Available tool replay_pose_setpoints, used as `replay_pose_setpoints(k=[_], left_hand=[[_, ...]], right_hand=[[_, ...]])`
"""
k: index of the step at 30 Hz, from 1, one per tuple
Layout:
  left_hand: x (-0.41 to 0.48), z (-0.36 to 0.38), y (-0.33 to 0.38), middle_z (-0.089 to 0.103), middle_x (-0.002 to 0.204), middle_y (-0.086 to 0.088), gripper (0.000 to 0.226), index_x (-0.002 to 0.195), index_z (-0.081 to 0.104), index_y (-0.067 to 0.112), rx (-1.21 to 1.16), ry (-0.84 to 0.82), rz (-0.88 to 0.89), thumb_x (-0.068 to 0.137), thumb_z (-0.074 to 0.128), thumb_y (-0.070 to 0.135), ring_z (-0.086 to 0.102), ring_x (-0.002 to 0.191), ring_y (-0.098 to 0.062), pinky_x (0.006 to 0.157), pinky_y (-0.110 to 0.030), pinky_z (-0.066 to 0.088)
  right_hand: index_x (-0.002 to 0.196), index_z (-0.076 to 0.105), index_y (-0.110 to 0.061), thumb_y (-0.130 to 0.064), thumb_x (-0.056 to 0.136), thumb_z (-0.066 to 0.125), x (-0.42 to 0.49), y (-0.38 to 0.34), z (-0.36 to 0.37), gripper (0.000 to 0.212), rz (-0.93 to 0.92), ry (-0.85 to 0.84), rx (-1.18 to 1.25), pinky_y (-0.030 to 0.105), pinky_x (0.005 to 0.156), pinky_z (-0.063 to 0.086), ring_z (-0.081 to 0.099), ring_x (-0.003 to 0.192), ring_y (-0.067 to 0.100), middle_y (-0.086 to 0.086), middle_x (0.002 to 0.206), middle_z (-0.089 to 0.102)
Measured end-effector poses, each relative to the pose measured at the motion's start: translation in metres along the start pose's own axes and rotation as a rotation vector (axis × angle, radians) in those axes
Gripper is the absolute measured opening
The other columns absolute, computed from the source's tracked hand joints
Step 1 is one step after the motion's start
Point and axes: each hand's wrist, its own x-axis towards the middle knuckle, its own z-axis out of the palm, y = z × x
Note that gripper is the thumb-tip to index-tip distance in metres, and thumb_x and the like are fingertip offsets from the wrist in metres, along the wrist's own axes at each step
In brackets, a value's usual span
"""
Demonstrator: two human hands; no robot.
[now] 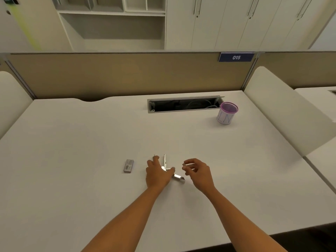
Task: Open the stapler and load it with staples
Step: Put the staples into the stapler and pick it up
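A small silver stapler point(177, 177) lies swung open on the white desk point(91, 142), its thin metal rail point(164, 160) pointing away from me. My left hand point(157, 174) lies over the stapler's middle, thumb and fingers curled round its body. Just right of it, my right hand point(197, 170) hovers with finger and thumb pinching a short strip of staples point(184, 166). A small grey staple box point(128, 166) sits on the desk to the left of my left hand.
A purple-rimmed mesh pen cup point(227, 113) stands at the back right beside an open cable tray point(185, 104) cut into the desk. A tan partition point(127, 75) with a blue "015" label point(236, 57) closes off the back.
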Motion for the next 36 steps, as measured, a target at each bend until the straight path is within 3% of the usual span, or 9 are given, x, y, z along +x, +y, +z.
replay_pose_setpoints(k=[7, 13, 17, 19, 21, 25, 28, 32, 36], left_hand=[[0.007, 0.001, 0.006, 0.047, 0.119, -0.014, 0.076, 0.128, 0.025, 0.02, 0.027, -0.116, -0.196, 0.068, 0.071, 0.023, 0.048, 0.11, -0.035, 0.081, -0.035, 0.042], [0.011, -0.01, -0.002, 0.06, 0.114, -0.01, 0.056, 0.119, 0.046, 0.01, 0.072, -0.143, -0.171, 0.071, 0.075, 0.012, 0.06, 0.101, -0.027, 0.078, -0.031, 0.048], [0.012, -0.018, -0.004, 0.061, 0.076, -0.007, 0.011, 0.077, 0.063, 0.012, -0.216, -0.289, -0.235, 0.07, 0.066, 0.004, 0.061, 0.074, -0.023, 0.072, -0.036, 0.055], [0.007, -0.023, -0.002, 0.058, 0.066, -0.008, 0.013, 0.067, 0.064, 0.007, -0.403, -0.388, -0.305, 0.076, 0.062, -0.002, 0.057, 0.061, -0.019, 0.061, -0.03, 0.055], [-0.001, -0.029, 0.001, 0.057, 0.068, -0.007, 0.016, 0.074, 0.066, 0.007, -0.524, -0.467, -0.344, 0.081, 0.058, -0.004, 0.055, 0.061, -0.016, 0.058, -0.023, 0.049], [-0.017, -0.041, 0.007, 0.06, 0.085, -0.006, 0.02, 0.099, 0.063, 0.009, -0.674, -0.623, -0.329, 0.089, 0.048, 0.0, 0.058, 0.066, -0.017, 0.063, -0.027, 0.047], [-0.025, -0.048, 0.01, 0.067, 0.1, -0.01, 0.027, 0.112, 0.057, 0.006, -0.769, -0.628, -0.363, 0.091, 0.042, 0.001, 0.055, 0.062, -0.016, 0.058, -0.025, 0.047], [-0.033, -0.058, 0.014, 0.054, 0.076, -0.004, 0.025, 0.103, 0.054, 0.006, -0.903, -0.652, -0.396, 0.083, 0.04, 0.005, 0.039, 0.051, -0.014, 0.045, -0.022, 0.031], [-0.039, -0.066, 0.02, 0.046, 0.068, -0.001, 0.018, 0.097, 0.049, 0.01, -0.958, -0.718, -0.395, 0.084, 0.043, 0.022, 0.03, 0.05, -0.014, 0.047, -0.022, 0.022]], right_hand=[[0.093, 0.073, -0.021, -0.016, 0.087, 0.069, -0.001, 0.004, -0.005, 0.009, 0.013, 0.0, 0.038, 0.018, 0.061, 0.048, 0.07, 0.066, 0.01, -0.007, 0.081, 0.075], [0.095, 0.075, -0.023, -0.017, 0.089, 0.067, 0.001, 0.0, -0.007, 0.012, -0.006, -0.014, 0.05, 0.021, 0.059, 0.054, 0.065, 0.066, 0.006, -0.01, 0.081, 0.074], [0.094, 0.075, -0.021, -0.014, 0.09, 0.065, 0.002, 0.0, -0.003, 0.013, -0.05, -0.046, -0.02, 0.017, 0.06, 0.052, 0.062, 0.063, 0.003, -0.009, 0.08, 0.074], [0.093, 0.075, -0.021, -0.014, 0.091, 0.065, 0.002, 0.0, 0.0, 0.012, -0.086, -0.079, -0.075, 0.013, 0.063, 0.049, 0.062, 0.063, 0.0, -0.009, 0.079, 0.074], [0.092, 0.075, -0.019, -0.013, 0.09, 0.065, 0.001, -0.003, 0.001, 0.011, -0.118, -0.108, -0.108, 0.01, 0.066, 0.048, 0.063, 0.065, -0.002, -0.009, 0.079, 0.074], [0.092, 0.075, -0.02, -0.014, 0.089, 0.066, 0.001, -0.013, 0.001, 0.011, -0.157, -0.11, -0.123, 0.009, 0.068, 0.047, 0.065, 0.072, -0.002, -0.012, 0.079, 0.074], [0.09, 0.075, -0.021, -0.014, 0.087, 0.066, 0.0, -0.021, 0.001, 0.011, -0.172, -0.082, -0.111, 0.007, 0.066, 0.045, 0.065, 0.075, -0.003, -0.013, 0.078, 0.073], [0.094, 0.073, -0.02, -0.012, 0.086, 0.063, -0.005, -0.027, 0.0, 0.016, -0.131, -0.083, -0.065, 0.009, 0.065, 0.047, 0.063, 0.072, -0.001, -0.006, 0.079, 0.073], [0.095, 0.072, -0.02, -0.012, 0.088, 0.061, -0.008, -0.028, -0.004, 0.016, -0.089, -0.092, -0.096, 0.019, 0.067, 0.054, 0.066, 0.071, 0.01, -0.002, 0.079, 0.072]])
